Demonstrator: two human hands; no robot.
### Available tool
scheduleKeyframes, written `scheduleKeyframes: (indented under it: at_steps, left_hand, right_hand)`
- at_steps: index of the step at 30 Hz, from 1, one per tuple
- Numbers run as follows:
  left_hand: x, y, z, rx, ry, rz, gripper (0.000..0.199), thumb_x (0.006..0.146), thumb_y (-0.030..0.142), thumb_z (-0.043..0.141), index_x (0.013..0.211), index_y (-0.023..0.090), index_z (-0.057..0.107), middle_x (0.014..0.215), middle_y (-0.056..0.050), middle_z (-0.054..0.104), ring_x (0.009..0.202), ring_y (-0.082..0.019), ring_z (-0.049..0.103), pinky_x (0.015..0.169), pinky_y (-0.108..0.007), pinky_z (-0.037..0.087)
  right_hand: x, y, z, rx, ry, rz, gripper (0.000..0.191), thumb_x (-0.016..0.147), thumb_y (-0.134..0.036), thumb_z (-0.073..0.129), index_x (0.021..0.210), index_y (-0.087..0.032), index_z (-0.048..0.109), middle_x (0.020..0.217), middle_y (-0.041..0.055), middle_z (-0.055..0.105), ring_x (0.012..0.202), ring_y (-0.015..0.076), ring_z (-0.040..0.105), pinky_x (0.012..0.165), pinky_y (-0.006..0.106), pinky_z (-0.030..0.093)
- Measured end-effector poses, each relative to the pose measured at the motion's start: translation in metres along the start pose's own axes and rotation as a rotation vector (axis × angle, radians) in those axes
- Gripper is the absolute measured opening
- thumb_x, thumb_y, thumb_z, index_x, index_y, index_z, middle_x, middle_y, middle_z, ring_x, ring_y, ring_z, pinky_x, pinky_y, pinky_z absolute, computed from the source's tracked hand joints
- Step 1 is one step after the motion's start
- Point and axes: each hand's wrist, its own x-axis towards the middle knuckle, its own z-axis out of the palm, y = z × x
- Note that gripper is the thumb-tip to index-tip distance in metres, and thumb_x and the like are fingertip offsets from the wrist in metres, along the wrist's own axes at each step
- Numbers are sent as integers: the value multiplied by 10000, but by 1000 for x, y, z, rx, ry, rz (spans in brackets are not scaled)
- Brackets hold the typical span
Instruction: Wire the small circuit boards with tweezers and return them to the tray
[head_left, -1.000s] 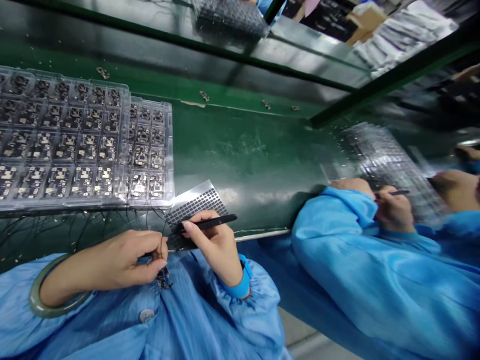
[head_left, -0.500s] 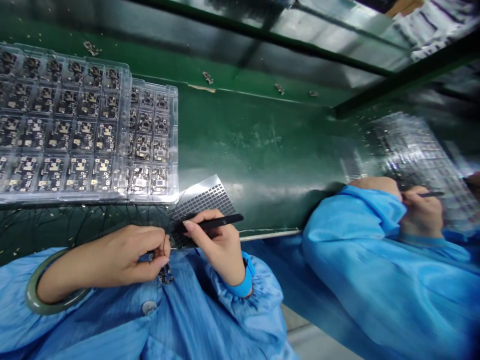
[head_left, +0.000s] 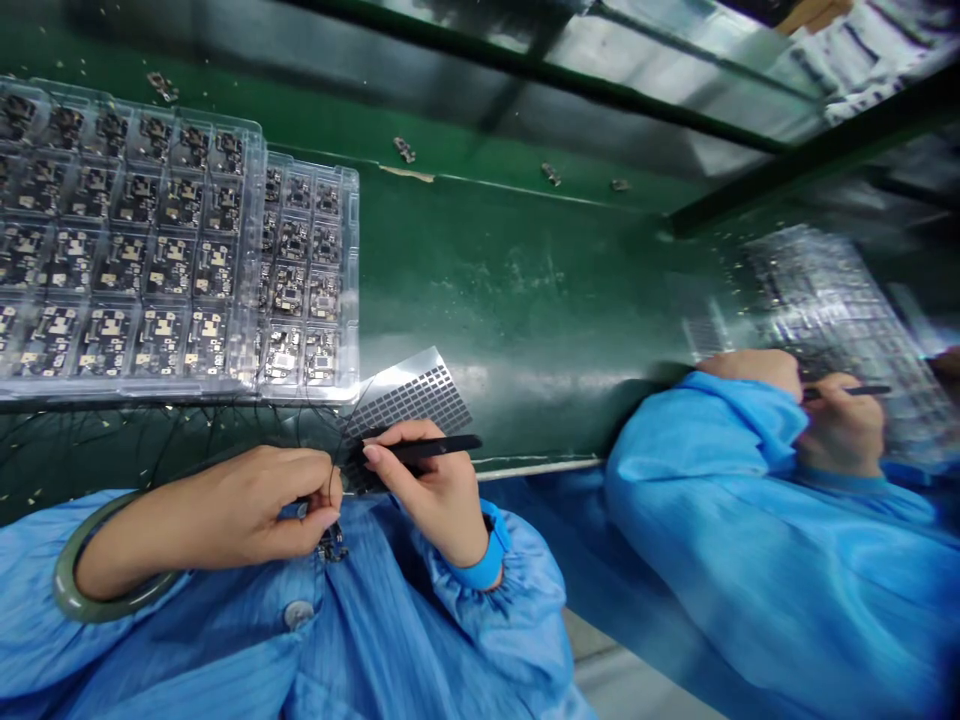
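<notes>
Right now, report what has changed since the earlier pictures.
The black tweezers in the right hand have swung from tilted to nearly level, tips still beside the left hand. Nothing was visibly taken hold of or let go. The clear plastic tray of circuit boards stayed as it was.

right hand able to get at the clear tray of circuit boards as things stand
Probably yes: the right hand, holding black tweezers, sits close to the clear tray's near corner; only a flat mesh sheet lies between, and it blocks nothing.
</notes>
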Motion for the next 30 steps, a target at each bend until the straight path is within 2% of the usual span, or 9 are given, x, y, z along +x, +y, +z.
scheduleKeyframes:
  at_steps: [4, 8, 11, 14, 19, 22, 30]
  left_hand:
    - [1, -2, 1, 2, 1, 3, 101, 903, 174, 450, 816, 186, 502, 754, 25, 568, 701, -121, 546, 675, -226, 408]
    - [0, -2, 1, -9, 0, 5, 107, 912, 185, 450, 819, 187, 503, 753, 28, 567, 712, -119, 549, 684, -225, 407]
    - [-1, -1, 0, -25, 26, 5, 110, 912, 184, 453, 818, 187, 509, 762, 28, 574, 704, -113, 549, 672, -216, 407]
    - [0, 0, -1, -35, 75, 11, 106, 908, 179, 459, 823, 187, 521, 776, 26, 585, 701, -108, 553, 666, -208, 409]
    - [1, 0, 0, -20, 69, 10, 101, 907, 179, 461, 831, 187, 527, 775, 26, 595, 700, -110, 561, 664, -209, 409]
    - [-1, 0, 0, -26, 63, 7, 102, 907, 178, 461, 828, 185, 525, 775, 25, 592, 701, -108, 558, 659, -206, 406]
    - [1, 0, 0, -30, 54, 10, 98, 908, 170, 460, 832, 181, 520, 772, 26, 584, 701, -105, 546, 661, -207, 402]
  right_hand:
    - [-1, -1, 0, 47, -4, 7, 99, 821, -292, 667, 837, -198, 640, 742, 7, 670, 613, 132, 664, 561, 246, 537]
    - [-2, -3, -1, 198, 14, 63, 109, 807, -284, 688, 827, -195, 629, 683, -11, 679, 591, 126, 682, 555, 221, 540]
    - [-2, -3, -2, 354, 74, 129, 158, 788, -316, 707, 808, -190, 613, 652, -16, 681, 563, 125, 682, 542, 216, 554]
    - [-2, -3, -2, 421, 139, 159, 182, 780, -336, 712, 806, -189, 608, 706, -8, 694, 548, 117, 677, 531, 218, 565]
    - [0, -1, -1, 166, 38, 27, 111, 794, -259, 695, 877, -207, 644, 797, 0, 682, 705, 135, 681, 641, 254, 567]
    - [1, -1, -2, 50, -7, -30, 119, 803, -241, 683, 911, -210, 642, 804, -1, 684, 690, 125, 666, 629, 240, 537]
    - [2, -2, -2, 116, -27, 45, 112, 800, -280, 688, 862, -198, 644, 755, 0, 679, 606, 128, 673, 566, 240, 545]
